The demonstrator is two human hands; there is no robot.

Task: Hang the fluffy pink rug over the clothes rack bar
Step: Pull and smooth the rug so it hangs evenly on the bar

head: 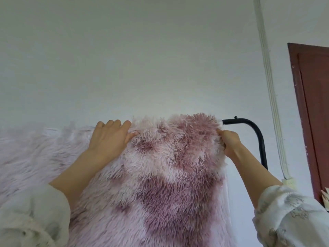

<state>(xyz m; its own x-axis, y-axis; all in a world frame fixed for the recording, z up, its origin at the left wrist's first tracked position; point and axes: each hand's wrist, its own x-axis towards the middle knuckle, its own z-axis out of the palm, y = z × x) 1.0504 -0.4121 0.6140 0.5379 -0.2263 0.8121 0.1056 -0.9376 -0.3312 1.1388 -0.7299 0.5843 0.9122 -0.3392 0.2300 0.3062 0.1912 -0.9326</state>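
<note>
Draping over the rack already: fluffy pink rug (165, 175) humped across the top, falling toward camera below both sets of fingers, more pile spreading out past the left fingers. Looks soft, floppy, bulky; likely slides if weight sits uneven, so best gripped at the top fold and side edge. Black clothes rack bar (249, 124) pokes out just beyond the right fingers. Left hand (110, 138) pressing flat on the fold, fingers slightly spread. Right hand (229, 142) curled, pinching the rug's edge.
</note>
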